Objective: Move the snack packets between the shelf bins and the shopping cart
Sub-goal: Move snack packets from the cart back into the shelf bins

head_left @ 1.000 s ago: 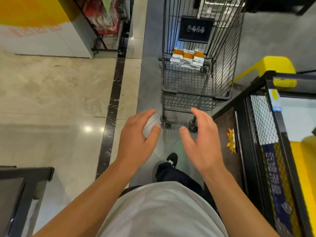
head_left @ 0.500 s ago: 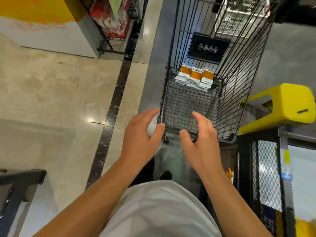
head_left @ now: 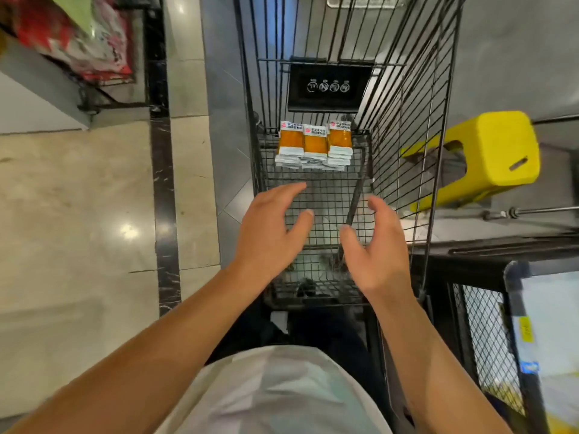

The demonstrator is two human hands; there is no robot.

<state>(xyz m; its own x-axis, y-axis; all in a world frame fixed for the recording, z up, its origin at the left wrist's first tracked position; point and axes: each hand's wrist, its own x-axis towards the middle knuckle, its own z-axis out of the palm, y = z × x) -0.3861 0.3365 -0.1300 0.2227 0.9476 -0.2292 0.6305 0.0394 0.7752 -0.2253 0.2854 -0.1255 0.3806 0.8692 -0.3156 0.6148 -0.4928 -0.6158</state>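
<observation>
A wire shopping cart [head_left: 407, 126] is seen from above, beside a yellow stool [head_left: 498, 151]. Both hands, left [head_left: 269, 233] and right [head_left: 376, 249], are held above the cart, fingers loosely spread, nothing gripped. Three stacks of snack packets [head_left: 315, 145] are lying at the cart's far end.

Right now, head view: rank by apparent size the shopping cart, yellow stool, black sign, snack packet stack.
1. shopping cart
2. yellow stool
3. black sign and snack packet stack: look alike, unranked.
</observation>
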